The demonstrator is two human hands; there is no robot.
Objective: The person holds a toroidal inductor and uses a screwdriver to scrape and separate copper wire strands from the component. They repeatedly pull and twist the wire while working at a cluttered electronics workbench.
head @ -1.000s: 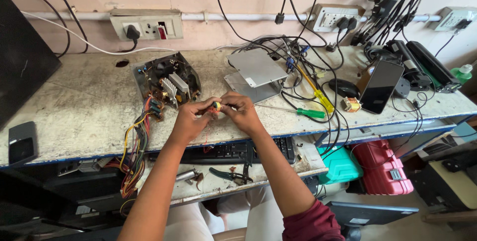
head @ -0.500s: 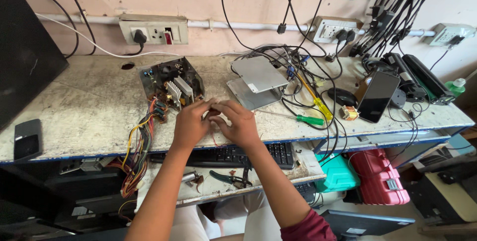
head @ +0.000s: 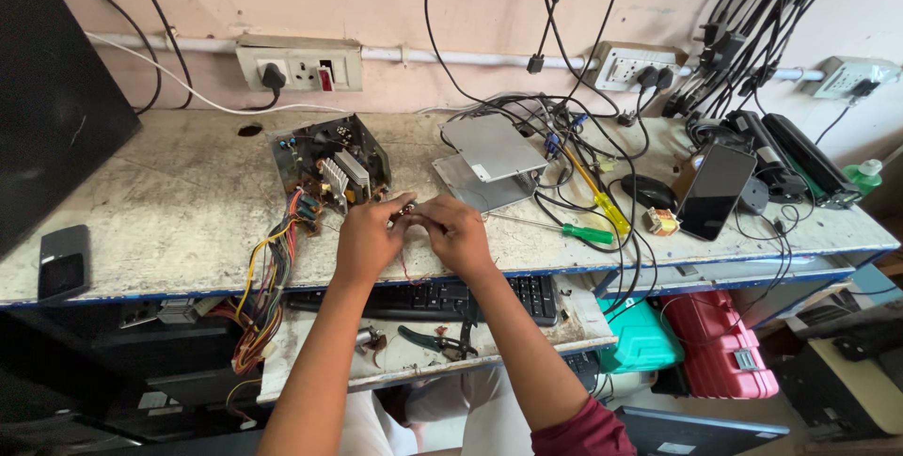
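My left hand (head: 369, 238) and my right hand (head: 457, 231) meet over the front of the worn workbench (head: 141, 221), fingers pinched together on a small component (head: 404, 213) with thin wire leads hanging below it. What the part is I cannot make out. Just behind my left hand stands an opened power supply unit (head: 327, 165), its circuit board and heat sinks showing, with a bundle of coloured wires (head: 268, 277) spilling over the bench edge.
Grey metal covers (head: 489, 160) lie behind my right hand. Green-handled (head: 585, 232) and yellow-handled (head: 607, 213) screwdrivers, a mouse (head: 647, 191), a leaning phone (head: 715, 191) and tangled cables sit right. A keyboard (head: 442, 298) and pliers (head: 428, 338) lie on the lower shelf. A small dark device (head: 63, 261) lies far left.
My hands have stayed joined on the small part, shifting slightly as I work it. The view has tilted a little; nothing on the bench has moved.
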